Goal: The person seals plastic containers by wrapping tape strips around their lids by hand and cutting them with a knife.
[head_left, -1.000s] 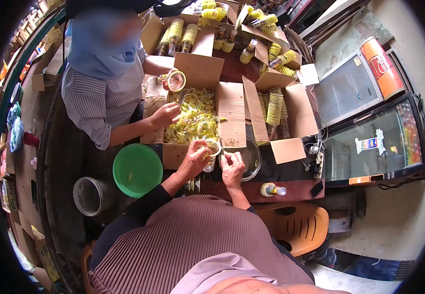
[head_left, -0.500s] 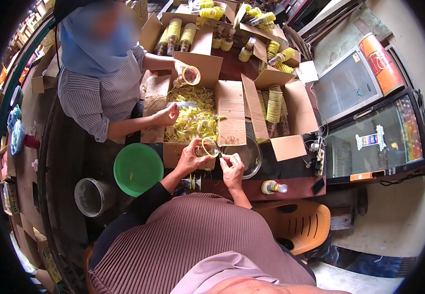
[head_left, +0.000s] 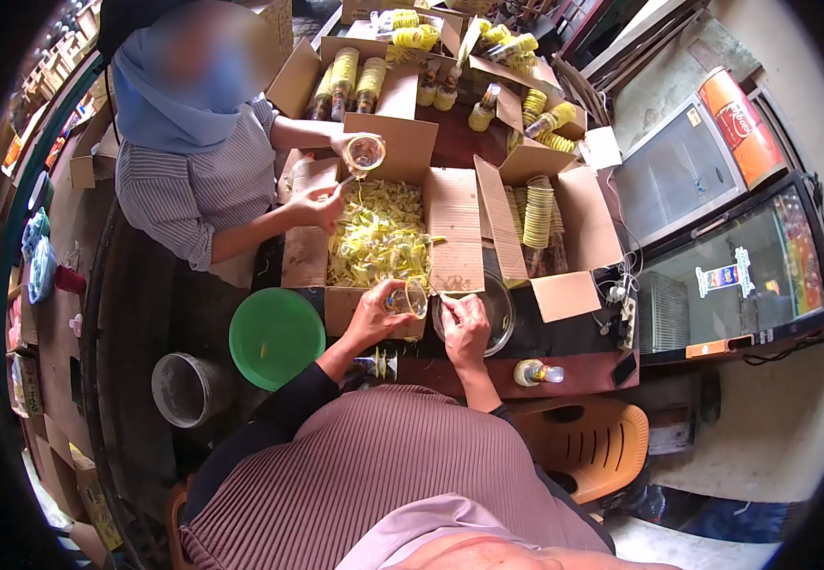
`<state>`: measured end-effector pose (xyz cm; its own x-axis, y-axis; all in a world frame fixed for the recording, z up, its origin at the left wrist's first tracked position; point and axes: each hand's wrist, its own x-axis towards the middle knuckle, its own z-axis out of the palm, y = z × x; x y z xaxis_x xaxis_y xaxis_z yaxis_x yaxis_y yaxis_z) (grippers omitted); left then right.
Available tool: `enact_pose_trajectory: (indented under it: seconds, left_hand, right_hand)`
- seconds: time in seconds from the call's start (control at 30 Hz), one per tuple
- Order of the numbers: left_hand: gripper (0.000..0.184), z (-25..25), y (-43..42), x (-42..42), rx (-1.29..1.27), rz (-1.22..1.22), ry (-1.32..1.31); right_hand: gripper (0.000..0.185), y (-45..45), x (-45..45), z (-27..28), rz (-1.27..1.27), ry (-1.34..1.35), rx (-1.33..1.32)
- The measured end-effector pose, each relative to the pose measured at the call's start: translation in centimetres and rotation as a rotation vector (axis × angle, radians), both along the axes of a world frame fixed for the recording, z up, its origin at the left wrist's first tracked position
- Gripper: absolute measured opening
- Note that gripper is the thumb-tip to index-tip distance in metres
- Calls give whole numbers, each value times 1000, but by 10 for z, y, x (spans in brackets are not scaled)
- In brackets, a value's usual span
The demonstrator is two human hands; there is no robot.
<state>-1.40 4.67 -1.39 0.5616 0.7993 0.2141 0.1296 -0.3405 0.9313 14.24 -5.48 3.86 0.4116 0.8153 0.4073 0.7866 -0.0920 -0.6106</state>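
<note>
My left hand (head_left: 379, 318) is closed around a clear plastic cup (head_left: 407, 300), tilted with its mouth toward my right hand. A yellow band shows on its rim. Just right of the cup, my right hand (head_left: 466, 331) pinches a thin knife-like blade (head_left: 438, 295), mostly hidden by the fingers. Both hands are over the near edge of an open cardboard box (head_left: 455, 228) full of yellow strips (head_left: 374, 233). Across the box, a co-worker's hands hold another clear cup (head_left: 364, 154) and a small blade against its rim.
A green basin (head_left: 277, 339) and a grey bucket (head_left: 182, 389) stand at left. A round clear container (head_left: 499, 318) sits behind my right hand, and a small bottle (head_left: 537, 371) lies to its right. Boxes of stacked yellow-rimmed cups (head_left: 537, 214) stand at the right and back.
My right hand has turned and moved slightly right and down from the cup's rim. The co-worker's blade has come up to their cup. The whole view has shifted a little.
</note>
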Motion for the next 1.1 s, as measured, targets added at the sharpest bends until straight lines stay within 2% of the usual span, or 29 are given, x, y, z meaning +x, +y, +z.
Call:
enact_pose_trajectory:
  seconds: [0.03,0.17,0.23,0.37,0.5,0.57,0.7,0.73,0.77,0.83,0.9,0.97,1.0,1.1]
  left_hand:
    - [57,-1,0,1,-1,-1,2]
    - [51,4,-2,2,172,-8,67]
    - [50,11,-6,1,175,6,148]
    - [54,12,-1,-2,227,11,136]
    - [58,2,5,-5,120,62,160]
    - [59,-8,6,-4,-41,78,39]
    - [76,-8,10,-4,-133,72,-60]
    - [80,-5,10,-4,-252,35,-105]
    - [79,-21,13,-2,-388,-56,-261]
    - [82,-8,9,0,-496,-109,-498]
    - [81,-8,10,-1,-478,-124,-461]
    - [78,-8,10,-2,-298,-141,-418]
    - [77,-2,7,-2,-400,-174,-495]
    - [77,-3,6,-1,-399,-205,-503]
  right_hand:
    - [15,1,-1,2,20,-121,11]
    - [16,4,-1,-8,60,-193,-63]
    - [14,6,1,-12,38,-158,-97]
    - [8,3,9,-18,-2,-62,-88]
    - [9,-12,23,-41,-43,126,-168]
    - [12,-24,27,-49,-33,209,-176]
    - [14,-52,32,-69,-67,246,-233]
    - [14,-59,32,-72,-63,283,-298]
    - [13,-67,33,-74,-59,320,-363]
    - [15,-83,35,-87,-79,368,-389]
    - [16,-95,37,-99,-74,402,-416]
    - [18,-106,38,-111,-107,454,-435]
    - [18,-111,38,-115,-146,483,-483]
    - [20,-121,39,-128,-206,496,-576]
